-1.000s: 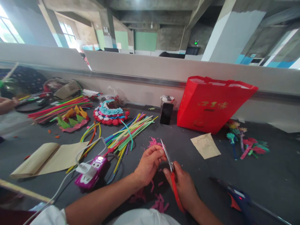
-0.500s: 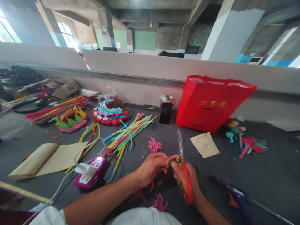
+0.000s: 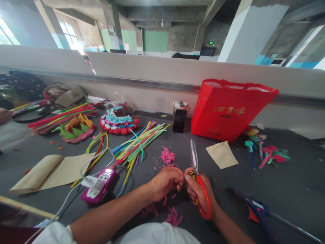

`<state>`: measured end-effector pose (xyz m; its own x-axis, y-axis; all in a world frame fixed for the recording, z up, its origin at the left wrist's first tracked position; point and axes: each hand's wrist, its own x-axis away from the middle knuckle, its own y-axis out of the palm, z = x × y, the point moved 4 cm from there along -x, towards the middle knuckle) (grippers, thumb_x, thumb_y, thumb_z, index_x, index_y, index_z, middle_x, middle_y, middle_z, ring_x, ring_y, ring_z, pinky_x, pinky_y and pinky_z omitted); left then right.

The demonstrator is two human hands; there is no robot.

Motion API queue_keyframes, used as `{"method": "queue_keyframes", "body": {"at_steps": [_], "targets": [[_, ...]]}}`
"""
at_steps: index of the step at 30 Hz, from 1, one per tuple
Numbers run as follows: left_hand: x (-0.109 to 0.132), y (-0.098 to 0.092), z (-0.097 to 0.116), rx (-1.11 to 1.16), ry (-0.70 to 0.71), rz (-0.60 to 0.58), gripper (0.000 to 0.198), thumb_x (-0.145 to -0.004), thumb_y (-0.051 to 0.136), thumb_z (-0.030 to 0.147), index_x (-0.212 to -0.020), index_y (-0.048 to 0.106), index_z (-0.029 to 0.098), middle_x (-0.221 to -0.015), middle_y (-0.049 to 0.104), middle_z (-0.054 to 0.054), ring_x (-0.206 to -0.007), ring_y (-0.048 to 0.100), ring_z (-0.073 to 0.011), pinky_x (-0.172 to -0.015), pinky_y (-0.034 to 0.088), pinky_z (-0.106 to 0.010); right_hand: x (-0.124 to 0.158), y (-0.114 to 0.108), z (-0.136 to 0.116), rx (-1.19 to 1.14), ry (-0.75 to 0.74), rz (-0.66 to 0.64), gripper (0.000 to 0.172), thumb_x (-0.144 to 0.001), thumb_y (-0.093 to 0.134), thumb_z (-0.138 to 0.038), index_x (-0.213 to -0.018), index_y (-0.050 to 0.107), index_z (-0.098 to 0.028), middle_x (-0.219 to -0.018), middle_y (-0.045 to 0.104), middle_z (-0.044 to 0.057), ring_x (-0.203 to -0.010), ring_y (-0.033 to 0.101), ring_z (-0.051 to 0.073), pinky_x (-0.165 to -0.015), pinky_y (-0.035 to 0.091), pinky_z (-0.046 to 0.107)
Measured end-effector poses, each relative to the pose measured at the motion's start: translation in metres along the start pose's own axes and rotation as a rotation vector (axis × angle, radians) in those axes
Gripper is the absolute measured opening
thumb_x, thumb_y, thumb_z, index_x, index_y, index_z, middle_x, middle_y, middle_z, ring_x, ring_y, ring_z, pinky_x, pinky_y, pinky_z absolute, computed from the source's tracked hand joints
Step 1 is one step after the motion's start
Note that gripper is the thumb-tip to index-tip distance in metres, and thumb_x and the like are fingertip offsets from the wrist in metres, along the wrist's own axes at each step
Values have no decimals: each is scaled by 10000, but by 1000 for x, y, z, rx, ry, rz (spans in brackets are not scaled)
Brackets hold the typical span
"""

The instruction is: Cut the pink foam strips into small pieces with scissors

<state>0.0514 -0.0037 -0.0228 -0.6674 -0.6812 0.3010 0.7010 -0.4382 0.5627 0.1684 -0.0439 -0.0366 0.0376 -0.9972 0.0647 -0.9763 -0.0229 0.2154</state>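
My left hand [image 3: 166, 183] is closed in a pinch on a small pink strip [image 3: 183, 175], which is mostly hidden by the fingertips. Scissors with orange handles [image 3: 204, 198] rest in my right hand [image 3: 200, 189], blades closed and pointing up and away from me. The thumb and forefinger of that hand also meet at the pink strip, touching or almost touching my left fingertips. Beyond my hands lies a small heap of pink pieces [image 3: 167, 156]. More pink strips [image 3: 173, 217] are scattered close to my body.
Behind the hands lie colourful pipe cleaners [image 3: 142, 140], a phone [image 3: 179, 121] leaning on a cup, and a red bag [image 3: 231, 112]. At left sits a purple power strip [image 3: 99, 189] with cables; at right, a glue gun [image 3: 254, 206]. Another person's hand [image 3: 4, 116] shows at the left edge.
My right forefinger has drawn in, and its thumb and finger now close at the pink strip. The scissors have tilted slightly left. Another person's hand has come in at the left edge.
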Motion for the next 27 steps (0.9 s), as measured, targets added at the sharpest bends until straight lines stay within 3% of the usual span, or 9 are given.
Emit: {"method": "queue_keyframes", "body": {"at_steps": [6,8,12,15,23,27], "targets": [[-2,-1,-3,-87,-28,-4,50,-631,596,167,-664,607,130,-568,526,7,-505,474,-98,-537,367,-235,-1,0,1,-44,17,-19,302,-857,593,-469,-853,462,-197,-523,290,-114,-384,246,25,-340,245,126],[-1,0,2,-234,72,49,43,-655,589,179,-676,594,142,-579,521,16,-521,465,-96,-541,355,-231,-2,-2,1,-5,13,22,316,-855,586,-486,-850,457,-198,-528,279,-114,-385,246,27,-336,245,128],[5,6,18,-735,392,167,42,-693,588,177,-719,610,153,-665,559,9,-609,479,-107,-569,345,-226,-1,-4,1,46,1,80,331,-854,574,-509,-859,451,-201,-540,274,-111,-393,256,34,-334,243,131],[9,10,23,-949,526,214,62,-709,563,140,-692,621,154,-678,575,3,-647,496,-113,-597,356,-225,-1,-5,1,82,-9,71,321,-870,545,-509,-864,445,-204,-548,271,-106,-403,255,38,-340,232,135],[8,8,20,-876,502,156,88,-699,563,114,-719,641,147,-658,582,7,-625,502,-111,-600,377,-227,-1,-9,-3,354,-129,105,301,-891,494,-487,-817,473,-196,-543,369,-76,-429,339,65,-397,305,173],[6,0,19,-504,368,168,41,-711,636,181,-703,634,140,-630,566,14,-563,468,-88,-550,357,-213,-2,-10,-10,552,-189,183,300,-888,483,-491,-860,508,-194,-646,530,-15,-554,510,124,-517,414,218]]}}
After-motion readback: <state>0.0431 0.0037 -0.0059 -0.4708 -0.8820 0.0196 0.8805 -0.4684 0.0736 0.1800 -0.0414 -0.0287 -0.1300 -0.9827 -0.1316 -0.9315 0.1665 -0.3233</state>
